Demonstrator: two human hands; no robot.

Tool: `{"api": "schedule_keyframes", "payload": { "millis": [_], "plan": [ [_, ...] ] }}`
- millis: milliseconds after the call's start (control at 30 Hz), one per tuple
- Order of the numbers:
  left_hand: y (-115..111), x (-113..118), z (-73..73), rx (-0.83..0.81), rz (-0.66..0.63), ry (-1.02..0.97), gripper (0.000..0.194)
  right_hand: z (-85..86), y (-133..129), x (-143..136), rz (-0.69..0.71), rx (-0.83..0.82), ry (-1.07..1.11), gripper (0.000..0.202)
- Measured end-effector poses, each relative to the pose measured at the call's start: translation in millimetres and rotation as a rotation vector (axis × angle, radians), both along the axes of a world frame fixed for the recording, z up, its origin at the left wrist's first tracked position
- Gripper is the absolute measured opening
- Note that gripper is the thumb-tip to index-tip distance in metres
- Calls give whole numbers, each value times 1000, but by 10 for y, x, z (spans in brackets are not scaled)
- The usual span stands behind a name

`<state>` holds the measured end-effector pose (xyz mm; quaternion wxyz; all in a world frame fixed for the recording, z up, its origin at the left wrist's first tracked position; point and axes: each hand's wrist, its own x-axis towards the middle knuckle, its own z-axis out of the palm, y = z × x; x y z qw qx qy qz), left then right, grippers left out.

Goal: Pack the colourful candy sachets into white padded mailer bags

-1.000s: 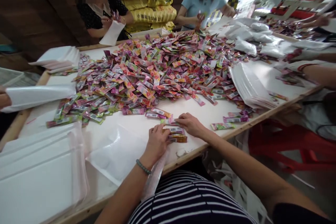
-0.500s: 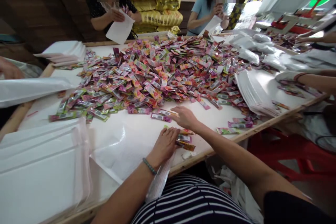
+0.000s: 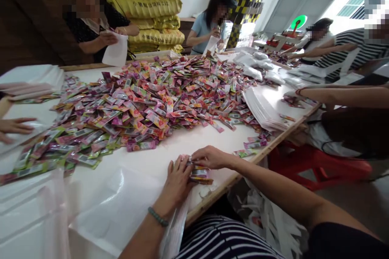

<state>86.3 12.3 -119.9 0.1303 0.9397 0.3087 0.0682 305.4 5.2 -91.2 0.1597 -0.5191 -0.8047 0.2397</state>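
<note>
Near the table's front edge, my left hand (image 3: 178,176) lies palm down over the left end of a small bunch of colourful sachets (image 3: 201,174), its fingers pressed together on them. My right hand (image 3: 209,157) is closed at the top of this bunch, fingertips touching my left fingers; what they pinch is too small to make out. A large heap of pink, purple and green sachets (image 3: 158,101) lies beyond both hands. A white bag (image 3: 112,206) lies flat to the left of my left wrist.
White bags are stacked at the front left (image 3: 27,214), back left (image 3: 33,77) and right (image 3: 264,109). Several people work around the wooden-edged table (image 3: 219,194). A red stool (image 3: 319,166) stands at right.
The view has turned right. My right hand has drawn back from the loose sachets near the heap to the bunch beside my left hand; those loose sachets no longer lie there.
</note>
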Motion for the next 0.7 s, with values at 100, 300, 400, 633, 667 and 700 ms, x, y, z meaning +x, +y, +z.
{"api": "schedule_keyframes", "payload": {
  "millis": [100, 300, 400, 633, 667, 700],
  "plan": [
    [25, 0, 25, -32, -12, 18, 50, 75, 216, 251, -371, -39, -171, 32],
    [65, -34, -33, 11, -23, -13, 52, 70, 470, 900, -740, -42, -431, 29],
    [84, -34, -83, 45, -37, -49, 52, 0, 393, 1103, -747, -23, -461, 25],
    [91, -6, -41, 40, -26, -48, 49, -54, 484, 1427, -689, 38, -468, 35],
    [93, -6, -39, 39, -28, -46, 49, -71, 486, 1420, -654, 40, -463, 33],
    [95, -8, -40, 42, -34, -47, 49, -91, 473, 1398, -624, 44, -458, 31]
  ]
}}
